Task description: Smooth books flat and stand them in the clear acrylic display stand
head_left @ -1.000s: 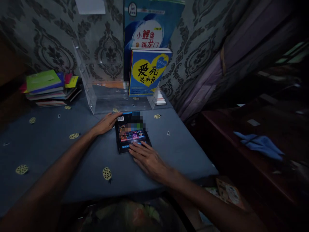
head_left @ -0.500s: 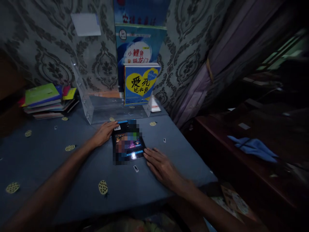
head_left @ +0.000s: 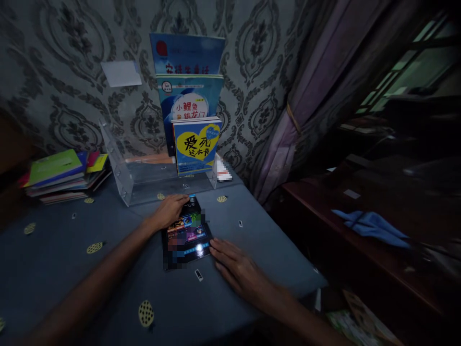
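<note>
A dark, glossy book (head_left: 201, 235) with small colourful pictures on its cover lies flat on the blue tablecloth; part of it is blurred out. My left hand (head_left: 170, 211) rests across its upper left part, fingers stretched toward the top edge. My right hand (head_left: 234, 262) lies on the cloth with its fingers extended, the tips touching the book's right edge. Neither hand grips it. Behind it stands a clear acrylic book rack (head_left: 120, 168). A blue book with a yellow heart (head_left: 196, 149) stands upright at the rack's right end, in front of taller blue books (head_left: 189, 53).
A stack of books (head_left: 61, 173) lies at the back left of the table. A light card (head_left: 121, 73) is on the patterned wall. On the right are a purple curtain (head_left: 279, 149) and a dark red piece of furniture (head_left: 317, 206) with a blue cloth (head_left: 370, 228) on it.
My view has tilted up, so more of the tall books shows. My left hand has slid along the dark book's top edge to the right. My right hand stays at the book's right edge.
</note>
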